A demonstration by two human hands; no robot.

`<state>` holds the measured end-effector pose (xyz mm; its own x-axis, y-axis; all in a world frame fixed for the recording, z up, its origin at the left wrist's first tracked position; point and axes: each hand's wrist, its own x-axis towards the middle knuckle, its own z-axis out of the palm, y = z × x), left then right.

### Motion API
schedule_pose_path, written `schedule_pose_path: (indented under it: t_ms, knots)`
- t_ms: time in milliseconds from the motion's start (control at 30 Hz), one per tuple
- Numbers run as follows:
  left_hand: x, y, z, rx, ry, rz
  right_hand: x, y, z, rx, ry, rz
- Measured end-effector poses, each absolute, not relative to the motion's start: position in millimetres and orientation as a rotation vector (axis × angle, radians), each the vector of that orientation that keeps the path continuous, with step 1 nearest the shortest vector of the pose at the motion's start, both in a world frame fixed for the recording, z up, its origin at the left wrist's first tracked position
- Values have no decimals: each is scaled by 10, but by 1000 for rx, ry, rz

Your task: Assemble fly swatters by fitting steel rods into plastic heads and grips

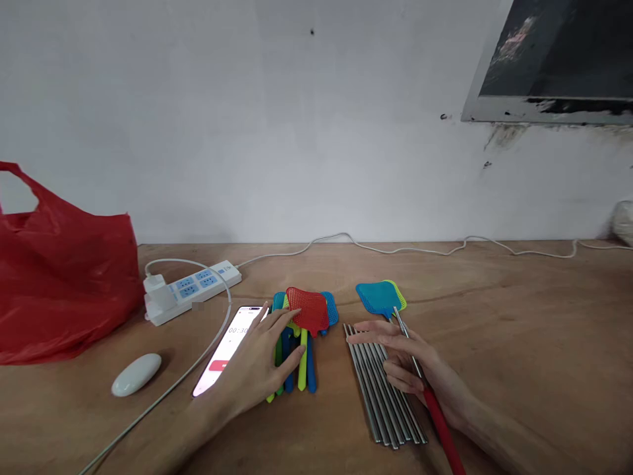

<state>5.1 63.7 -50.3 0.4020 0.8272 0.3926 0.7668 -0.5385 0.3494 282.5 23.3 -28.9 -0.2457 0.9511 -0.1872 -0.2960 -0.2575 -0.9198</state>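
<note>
My left hand is over a pile of plastic fly swatter parts, fingers apart. Its fingertips are at the edge of a red mesh swatter head, which lies on top of blue and yellow-green ones. Below the heads lie several handles, among them a yellow-green handle and a blue handle. My right hand holds a slim metal rod with a red handle, slanting up and left. Under its fingers a row of loose metal rods lies side by side. Beyond them is a blue swatter head over a yellow-green one.
A phone showing a timer lies beside my left forearm. Farther left are a white mouse, a white power strip with a plugged-in charger and cable, and a red plastic bag. A white cord runs along the wall.
</note>
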Motion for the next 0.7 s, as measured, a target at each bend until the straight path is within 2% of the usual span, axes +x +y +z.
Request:
schedule_pose_path:
  t_ms: [300, 533, 700]
  knots:
    - [90, 626, -451, 2865, 1453, 634, 2809, 223, -316, -993, -1013, 1681]
    - [104, 608, -440, 2917, 1219, 537, 2818, 236, -334, -978, -1035, 1692]
    - [91, 620, -472, 2910, 1234, 491, 2811, 229, -340, -967, -1035, 1696]
